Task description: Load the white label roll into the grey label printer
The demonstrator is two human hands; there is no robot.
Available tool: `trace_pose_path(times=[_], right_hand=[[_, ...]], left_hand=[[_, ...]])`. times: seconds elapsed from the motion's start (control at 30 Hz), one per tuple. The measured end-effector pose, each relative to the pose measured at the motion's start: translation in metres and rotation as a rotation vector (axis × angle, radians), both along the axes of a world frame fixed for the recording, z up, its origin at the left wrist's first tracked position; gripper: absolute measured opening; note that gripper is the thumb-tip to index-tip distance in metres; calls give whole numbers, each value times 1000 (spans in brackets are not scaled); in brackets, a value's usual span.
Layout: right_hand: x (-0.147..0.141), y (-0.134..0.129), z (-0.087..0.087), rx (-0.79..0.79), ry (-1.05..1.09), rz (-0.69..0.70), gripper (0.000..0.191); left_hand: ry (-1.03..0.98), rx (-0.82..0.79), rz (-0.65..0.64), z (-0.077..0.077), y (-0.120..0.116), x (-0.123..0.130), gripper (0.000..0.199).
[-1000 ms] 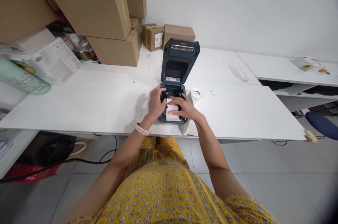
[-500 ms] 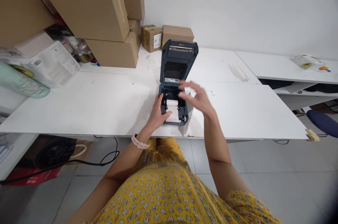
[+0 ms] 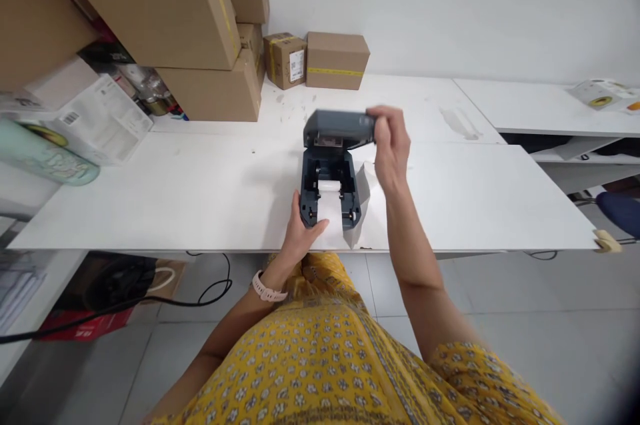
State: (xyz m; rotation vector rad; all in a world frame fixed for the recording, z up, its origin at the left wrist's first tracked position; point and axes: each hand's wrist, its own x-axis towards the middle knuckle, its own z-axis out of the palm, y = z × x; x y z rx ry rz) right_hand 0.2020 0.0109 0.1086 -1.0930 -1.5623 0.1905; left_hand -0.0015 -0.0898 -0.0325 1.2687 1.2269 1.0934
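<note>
A dark grey label printer [image 3: 307, 175] stands on the white table near its front edge, with its lid [image 3: 340, 123] tilted partway over the body. Inside lies a white paper roll [image 3: 329, 185], and its paper strip [image 3: 330, 210] runs out over the printer's front. My left hand [image 3: 299, 235] grips the front left corner, fingers along the side and thumb on the strip. The lid's right edge is in my right hand [image 3: 393, 141], with the fingers bent over it. A loose white sheet [image 3: 367, 195] sits against the printer's right side.
Cardboard boxes [image 3: 150, 11] are stacked at the back left. Two smaller boxes [image 3: 337, 59] stand against the wall behind the printer. On the left are a white carton [image 3: 107, 119] and a mint-green bottle [image 3: 55, 157]. A black cable [image 3: 165, 300] hangs below the table.
My right hand has moved up and taken hold of the lid, which has swung down from upright. My left hand stays at the front left corner. The view has shifted slightly.
</note>
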Motion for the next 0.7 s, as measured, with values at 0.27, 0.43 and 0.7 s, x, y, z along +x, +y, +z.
trace_pose_path(times=[0.27, 0.43, 0.7], right_hand=[[-15, -111, -78, -164, -207, 57, 39], [-16, -123, -96, -245, -270, -1, 38], [-12, -114, -91, -259, -131, -8, 21]], left_hand=[[-29, 55, -3, 6, -24, 0, 120], [-93, -14, 28, 14, -14, -2, 109], [-62, -47, -12, 32, 18, -3, 84]])
